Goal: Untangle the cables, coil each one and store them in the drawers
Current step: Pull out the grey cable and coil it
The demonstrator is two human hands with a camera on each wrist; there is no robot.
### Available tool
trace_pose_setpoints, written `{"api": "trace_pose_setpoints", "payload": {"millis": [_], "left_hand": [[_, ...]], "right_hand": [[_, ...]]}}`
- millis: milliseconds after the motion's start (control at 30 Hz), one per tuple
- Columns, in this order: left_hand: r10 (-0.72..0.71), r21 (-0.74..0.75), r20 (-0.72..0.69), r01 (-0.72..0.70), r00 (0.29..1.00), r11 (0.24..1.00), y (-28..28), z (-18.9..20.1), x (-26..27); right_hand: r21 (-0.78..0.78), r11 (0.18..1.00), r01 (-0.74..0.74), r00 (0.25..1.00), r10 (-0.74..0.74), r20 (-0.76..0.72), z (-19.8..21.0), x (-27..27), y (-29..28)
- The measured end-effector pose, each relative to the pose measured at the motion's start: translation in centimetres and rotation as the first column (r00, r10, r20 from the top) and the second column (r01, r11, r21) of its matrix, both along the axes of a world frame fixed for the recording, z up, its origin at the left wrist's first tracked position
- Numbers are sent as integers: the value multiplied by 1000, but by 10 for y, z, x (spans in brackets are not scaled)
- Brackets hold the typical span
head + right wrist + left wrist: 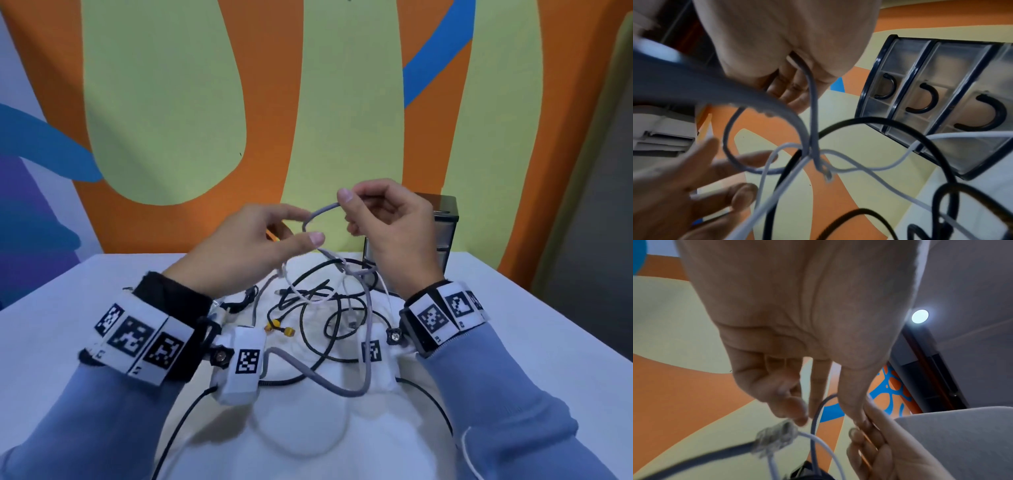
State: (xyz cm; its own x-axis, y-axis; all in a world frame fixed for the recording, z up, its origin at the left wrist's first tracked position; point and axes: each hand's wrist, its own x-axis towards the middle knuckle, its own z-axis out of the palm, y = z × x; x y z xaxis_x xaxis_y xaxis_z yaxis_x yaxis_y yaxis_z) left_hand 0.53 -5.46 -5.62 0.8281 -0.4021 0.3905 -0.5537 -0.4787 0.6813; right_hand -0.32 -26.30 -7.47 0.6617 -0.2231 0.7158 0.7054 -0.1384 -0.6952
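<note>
A grey cable (322, 210) arcs in a small loop between my two raised hands above the table. My right hand (346, 202) pinches it between thumb and forefinger; the right wrist view shows the cable (812, 100) running down out of those fingers. My left hand (313, 226) has its fingers stretched out, with the loop passing loosely between forefinger and thumb. Below the hands the grey cable is knotted (824, 170) with a thin white cable (859, 168) and a black one (900, 123). The remaining tangle (318, 301) lies on the white table (513, 342).
A small dark drawer unit (442, 233) with clear fronts and black handles (925, 99) stands at the back right of the table, drawers closed. Yellow connectors (279, 329) lie in the cable pile. A painted wall rises right behind the table.
</note>
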Motion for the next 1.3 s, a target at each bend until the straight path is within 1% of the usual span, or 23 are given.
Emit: {"api": "trace_pose_setpoints", "payload": {"millis": [33, 100, 167, 233, 300, 333, 400, 500, 567, 633, 667, 700, 733, 833, 867, 900, 967, 1000, 1033, 1100, 1167, 1233, 1300], "left_hand": [[-34, 16, -14, 34, 999, 999, -1, -2, 1], [-55, -25, 11, 55, 998, 998, -5, -6, 4], [-28, -147, 67, 38, 997, 988, -6, -8, 8], [-8, -315, 99, 39, 995, 948, -6, -8, 9], [-21, -444, 127, 76, 992, 893, -5, -6, 8], [-38, -498, 145, 106, 989, 861, -5, -5, 7], [-105, -603, 163, 183, 981, 776, -4, -2, 7], [-214, -743, 156, 258, 964, 617, -4, 6, 3], [-261, -846, 152, 262, 953, 463, 2, 12, -1], [-302, -917, 137, 236, 943, 321, 11, 18, -4], [-315, -934, 126, 219, 941, 281, 15, 21, -6], [-311, -940, 120, 208, 943, 269, 17, 22, -7], [-287, -940, 120, 202, 950, 276, 19, 23, -9], [-184, -920, 142, 198, 973, 338, 24, 23, -7], [-162, -914, 135, 186, 977, 360, 27, 24, -6], [-138, -909, 120, 164, 983, 384, 31, 25, -4], [-70, -893, 97, 118, 993, 433, 42, 28, 0], [-26, -880, 99, 100, 995, 465, 48, 28, 3], [26, -860, 112, 83, 993, 504, 54, 28, 5], [129, -798, 158, 49, 979, 601, 61, 27, 11], [185, -722, 180, 2, 966, 692, 61, 24, 15], [245, -641, 196, -65, 949, 765, 59, 21, 17], [320, -595, 239, -123, 917, 794, 56, 18, 17]], "right_hand": [[-32, 998, -48, 999, 48, -7, 1, -3, 1], [-64, 984, -169, 985, 165, -57, 2, -6, 4], [-28, 947, -320, 940, 314, -136, 4, -8, 5], [43, 893, -447, 874, 447, -191, 6, -8, 3], [72, 870, -488, 837, 490, -243, 7, -5, -1], [41, 877, -479, 836, 470, -283, 6, -5, -1], [-82, 888, -453, 847, 399, -351, 2, -5, 3], [-276, 858, -433, 866, 311, -390, -10, 1, 7], [-412, 830, -376, 887, 194, -420, -20, 9, 7], [-494, 826, -270, 912, 55, -407, -26, 18, 3], [-512, 833, -211, 918, -11, -396, -27, 20, 0], [-516, 839, -173, 919, -52, -392, -26, 22, -4], [-525, 835, -164, 917, -67, -392, -26, 21, -7], [-613, 767, -189, 903, -110, -415, -25, 19, -10], [-622, 768, -152, 900, -152, -408, -27, 21, -10], [-609, 789, -76, 897, -212, -387, -29, 25, -12], [-523, 842, 132, 887, -335, -316, -32, 35, -22], [-460, 862, 212, 881, -373, -293, -32, 38, -27], [-395, 882, 257, 879, -383, -284, -32, 40, -31], [-267, 930, 252, 896, -329, -299, -31, 39, -33], [-136, 964, 227, 912, -259, -319, -27, 35, -29], [-5, 968, 252, 913, -240, -330, -22, 33, -28], [66, 944, 322, 907, -288, -309, -18, 30, -29]]}}
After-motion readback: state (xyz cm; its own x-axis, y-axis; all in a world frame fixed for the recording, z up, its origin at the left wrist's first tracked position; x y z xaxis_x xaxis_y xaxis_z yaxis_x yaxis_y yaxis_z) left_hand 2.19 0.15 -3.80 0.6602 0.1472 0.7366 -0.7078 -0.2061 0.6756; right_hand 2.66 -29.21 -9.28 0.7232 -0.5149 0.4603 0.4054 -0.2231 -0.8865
